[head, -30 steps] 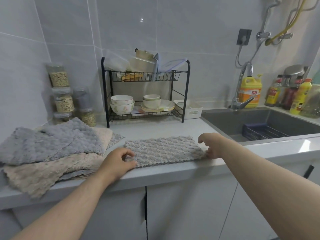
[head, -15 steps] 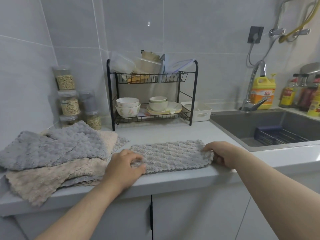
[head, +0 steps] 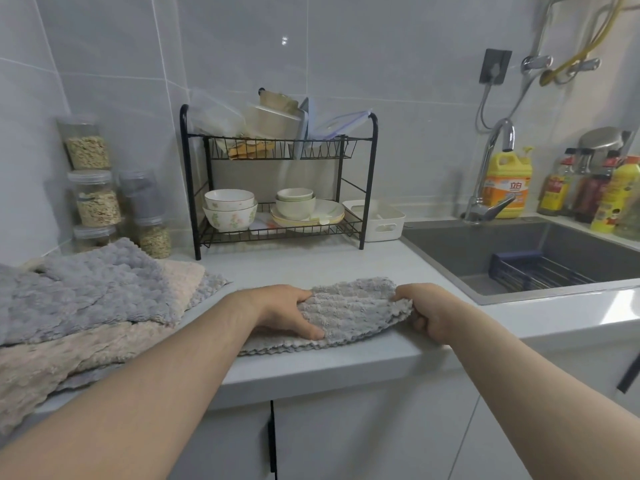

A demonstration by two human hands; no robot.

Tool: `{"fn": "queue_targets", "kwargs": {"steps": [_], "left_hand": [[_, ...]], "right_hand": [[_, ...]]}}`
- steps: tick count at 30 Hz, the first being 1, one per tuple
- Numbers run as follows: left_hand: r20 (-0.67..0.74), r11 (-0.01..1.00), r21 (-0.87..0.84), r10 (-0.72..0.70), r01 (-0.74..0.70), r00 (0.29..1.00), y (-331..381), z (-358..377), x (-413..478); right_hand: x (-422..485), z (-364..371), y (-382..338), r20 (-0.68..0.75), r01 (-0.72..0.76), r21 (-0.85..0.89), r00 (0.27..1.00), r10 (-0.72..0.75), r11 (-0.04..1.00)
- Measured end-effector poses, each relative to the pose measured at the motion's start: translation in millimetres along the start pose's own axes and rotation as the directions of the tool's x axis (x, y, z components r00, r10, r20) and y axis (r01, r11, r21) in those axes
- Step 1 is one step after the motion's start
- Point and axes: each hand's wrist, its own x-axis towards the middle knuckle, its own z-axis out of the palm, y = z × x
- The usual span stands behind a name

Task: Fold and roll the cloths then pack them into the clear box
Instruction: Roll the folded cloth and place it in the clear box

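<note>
Two hands hold one grey cloth [head: 353,308], which lies folded into a strip along the near edge of the counter [head: 311,263], right of the pile of cloths [head: 86,299]. Our left hand [head: 289,313] curls round the strip's left end, thumb on the near side and fingers over the far side. Our right hand [head: 427,317] pinches the right end, thumb on top and fingers tucked beneath.

We judge the main risk to be the edge. The cloth's scalloped near hem sits just beside the counter's lip, so a pull toward us could drag it off. If one hand leads the other, the roll could also come out skewed or loose, and plush fabric like this tends to spring open once released.

We cannot see the right fingertips under the cloth, nor count how many layers the strip has. The pile runs out of view at the left, so its count is unclear. We cannot pick out the clear box. Some see-through containers are heaped on the top shelf of the rack [head: 277,174], far from us, but we cannot tell whether one of them is it.
</note>
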Motion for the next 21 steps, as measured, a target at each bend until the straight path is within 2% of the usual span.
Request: {"fn": "queue_targets", "kwargs": {"steps": [3,6,8,10,12,15,19,21], "left_hand": [[0.070,0.998,0.035,-0.047,0.045,0.996,6.5,-0.2,9.7],[0.094,0.996,0.064,-0.069,0.063,0.993,22.4,1.5,17.6],[0.051,0.997,0.056,-0.056,0.053,0.997,33.6,5.4,20.1],[-0.053,1.000,-0.019,-0.010,0.009,0.999,41.9,10.6,17.6],[-0.259,0.997,-0.064,0.025,-0.043,0.966,40.6,16.4,5.5],[-0.552,0.999,-0.012,-0.032,0.031,0.833,6.6,15.4,-22.8],[-0.635,0.961,0.094,-0.144,0.260,0.759,-71.0,15.6,-48.5],[-0.656,0.947,0.125,-0.144,0.295,0.741,-90.8,21.7,-49.4]], "right_hand": [[7.3,-5.4,-5.0,0.082,-0.058,0.172,0.996,0.045,0.983],[13.1,-11.0,-16.2,0.161,-0.070,0.352,0.987,0.013,0.933],[10.9,-12.3,-27.8,0.160,-0.036,0.398,0.987,-0.031,0.917],[5.1,-13.7,-40.6,0.140,0.012,0.409,0.987,-0.076,0.912],[-4.1,-16.5,-51.9,0.108,0.069,0.358,0.988,-0.115,0.931],[-19.3,-23.7,-67.2,0.006,0.175,0.146,0.984,-0.178,0.974],[-35.1,-16.2,-84.5,-0.093,0.274,-0.019,0.957,-0.275,0.961],[-45.5,2.3,-90.5,-0.073,0.357,-0.121,0.928,-0.367,0.926]]}}
